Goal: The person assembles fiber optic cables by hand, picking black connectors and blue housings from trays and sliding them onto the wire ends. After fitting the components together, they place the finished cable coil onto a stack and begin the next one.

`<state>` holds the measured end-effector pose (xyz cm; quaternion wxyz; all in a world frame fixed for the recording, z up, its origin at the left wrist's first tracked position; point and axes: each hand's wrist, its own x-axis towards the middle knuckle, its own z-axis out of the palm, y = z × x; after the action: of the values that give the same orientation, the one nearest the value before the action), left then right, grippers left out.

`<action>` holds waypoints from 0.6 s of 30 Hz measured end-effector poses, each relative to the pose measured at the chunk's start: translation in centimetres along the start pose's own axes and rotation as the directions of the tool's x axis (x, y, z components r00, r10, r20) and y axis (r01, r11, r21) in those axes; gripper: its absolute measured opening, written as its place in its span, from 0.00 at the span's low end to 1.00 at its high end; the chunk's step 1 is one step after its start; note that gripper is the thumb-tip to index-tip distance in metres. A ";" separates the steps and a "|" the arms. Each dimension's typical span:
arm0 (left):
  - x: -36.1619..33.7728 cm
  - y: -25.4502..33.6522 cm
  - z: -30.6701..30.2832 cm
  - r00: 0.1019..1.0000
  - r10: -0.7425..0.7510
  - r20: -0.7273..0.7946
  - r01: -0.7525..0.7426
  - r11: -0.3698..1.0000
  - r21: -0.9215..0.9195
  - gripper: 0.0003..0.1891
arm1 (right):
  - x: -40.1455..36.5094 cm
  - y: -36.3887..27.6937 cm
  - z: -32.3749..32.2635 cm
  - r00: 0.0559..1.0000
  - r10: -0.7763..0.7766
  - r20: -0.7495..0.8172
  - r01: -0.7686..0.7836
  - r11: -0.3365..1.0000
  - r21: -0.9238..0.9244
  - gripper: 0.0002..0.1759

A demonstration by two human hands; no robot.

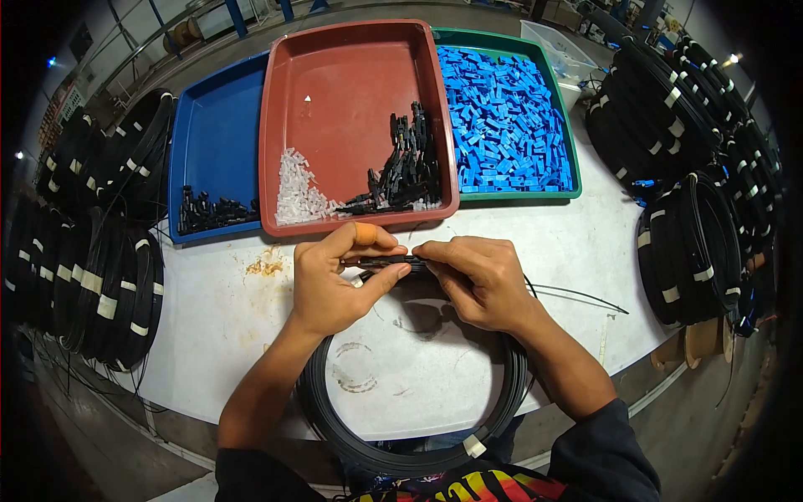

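My left hand (335, 280) has its thumb and fingers closed on a small black connector piece (381, 263). At its right end, my right hand (477, 280) pinches with thumb and fingertips. What sits between the right fingertips, perhaps cable or part of the connector, is mostly hidden. Under both hands lies a coil of black cable (401, 460), bound at the lower right with white tape (474, 446). Loose cable ends (581, 296) stick out to the right past my right wrist.
Beyond my hands, a red tray (335, 58) holds clear plastic pieces (299, 191) and black connector parts (406, 163). It overlaps a blue tray (222, 125) with black parts. A green tray (514, 197) holds blue clips (502, 121). Taped cable coils (104, 284) flank the white table (217, 335).
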<state>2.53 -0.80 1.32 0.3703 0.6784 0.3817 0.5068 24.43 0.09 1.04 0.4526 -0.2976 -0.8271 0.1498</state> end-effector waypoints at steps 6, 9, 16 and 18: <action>-0.3 -0.4 -0.1 0.985 0.172 -0.023 -0.167 0.976 0.138 0.13 | 0.1 -0.6 -0.4 0.998 -0.031 0.047 0.035 0.997 -0.072 0.16; -0.4 -0.5 -0.2 0.974 0.228 -0.019 -0.220 0.957 0.191 0.11 | 0.0 -0.7 -0.6 0.998 -0.023 0.055 0.029 0.993 -0.111 0.16; -0.3 -0.6 0.0 0.969 0.245 -0.023 -0.240 0.962 0.134 0.12 | 0.0 -0.7 -0.4 0.999 0.003 0.034 -0.002 1.000 -0.020 0.16; -0.1 -0.8 0.1 0.963 0.270 -0.019 -0.264 0.954 0.142 0.12 | -0.2 -0.6 -0.1 0.999 -0.007 0.033 0.007 1.000 0.011 0.15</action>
<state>2.52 -0.59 0.53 0.2434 0.7380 0.3276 0.5374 24.35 -0.50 1.27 0.4410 -0.2897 -0.8347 0.1575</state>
